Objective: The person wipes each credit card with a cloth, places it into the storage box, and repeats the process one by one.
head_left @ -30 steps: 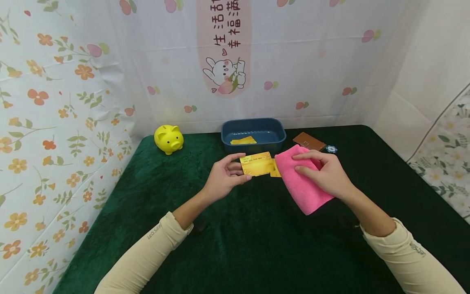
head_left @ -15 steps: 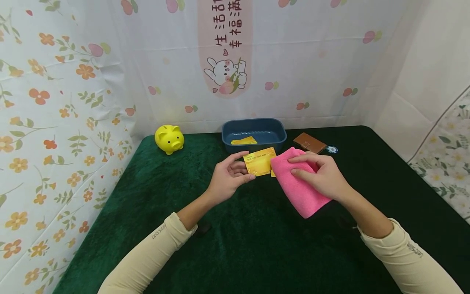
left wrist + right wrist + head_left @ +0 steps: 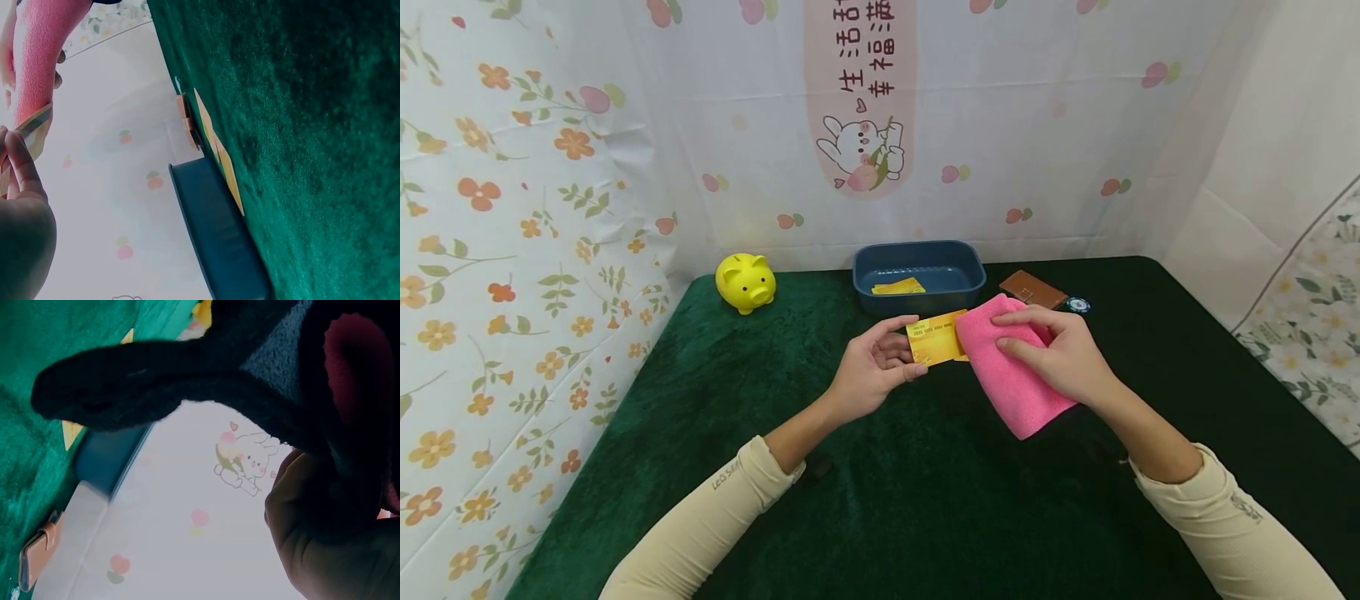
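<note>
The left hand (image 3: 874,367) pinches the yellow card (image 3: 931,340) by its left end above the worktop (image 3: 850,508), the right hand (image 3: 1067,354) pinches the pink cloth (image 3: 1000,379) at its other end, and light, even strokes likely wipe best.

A homely, cloth-walled table nook

This looks like a small screened-off corner dressed in a homely way; what kind of building lies beyond the cloths cannot be told. A dark green velvety cover (image 3: 880,517) lies over the table. At 12 o'clock hangs a creased white sheet (image 3: 985,108) with fruit prints, Chinese lettering and a cartoon rabbit (image 3: 861,148). A sheet of orange flowers (image 3: 505,275) closes off 9 o'clock, a plain pale sheet (image 3: 1262,133) 2 o'clock, and a leafy flowered one (image 3: 1322,333) 3 o'clock. Household bits add to it: a yellow piggy bank (image 3: 746,283) at 11, a blue tub (image 3: 917,302) at 12, a brown wallet (image 3: 1032,289) at 1
</note>
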`<state>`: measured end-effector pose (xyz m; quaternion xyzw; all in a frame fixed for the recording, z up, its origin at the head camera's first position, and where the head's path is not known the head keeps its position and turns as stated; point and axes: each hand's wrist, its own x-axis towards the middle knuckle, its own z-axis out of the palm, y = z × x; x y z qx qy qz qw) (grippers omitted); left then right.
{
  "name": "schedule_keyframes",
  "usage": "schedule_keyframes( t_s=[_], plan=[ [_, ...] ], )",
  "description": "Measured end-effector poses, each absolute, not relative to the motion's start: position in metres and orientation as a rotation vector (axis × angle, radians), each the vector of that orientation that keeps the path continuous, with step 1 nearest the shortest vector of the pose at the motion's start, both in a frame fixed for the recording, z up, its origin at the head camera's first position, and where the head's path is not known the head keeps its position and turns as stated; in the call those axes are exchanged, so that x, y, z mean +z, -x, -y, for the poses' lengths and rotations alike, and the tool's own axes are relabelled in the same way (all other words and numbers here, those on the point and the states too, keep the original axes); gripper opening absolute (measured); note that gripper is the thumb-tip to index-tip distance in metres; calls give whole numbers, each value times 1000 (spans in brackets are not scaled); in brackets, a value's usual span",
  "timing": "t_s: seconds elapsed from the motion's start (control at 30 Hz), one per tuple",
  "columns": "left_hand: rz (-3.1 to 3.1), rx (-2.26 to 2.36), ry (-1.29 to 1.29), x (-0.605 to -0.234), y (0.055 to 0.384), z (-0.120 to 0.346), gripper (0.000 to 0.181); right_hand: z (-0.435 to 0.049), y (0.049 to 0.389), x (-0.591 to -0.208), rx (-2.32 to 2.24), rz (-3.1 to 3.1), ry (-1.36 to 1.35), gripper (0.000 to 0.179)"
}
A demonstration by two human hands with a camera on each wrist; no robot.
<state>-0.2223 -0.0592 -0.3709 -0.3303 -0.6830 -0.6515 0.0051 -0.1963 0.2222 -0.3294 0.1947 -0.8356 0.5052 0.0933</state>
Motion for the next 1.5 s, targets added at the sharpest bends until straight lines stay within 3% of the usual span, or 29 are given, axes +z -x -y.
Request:
schedule_keyframes(
  t_s=[1.5],
  plan=[
    [2216, -2015, 1112, -373, 228, 57, 56, -194, 203, -329, 1602, 2477, -718, 27]
  ],
)
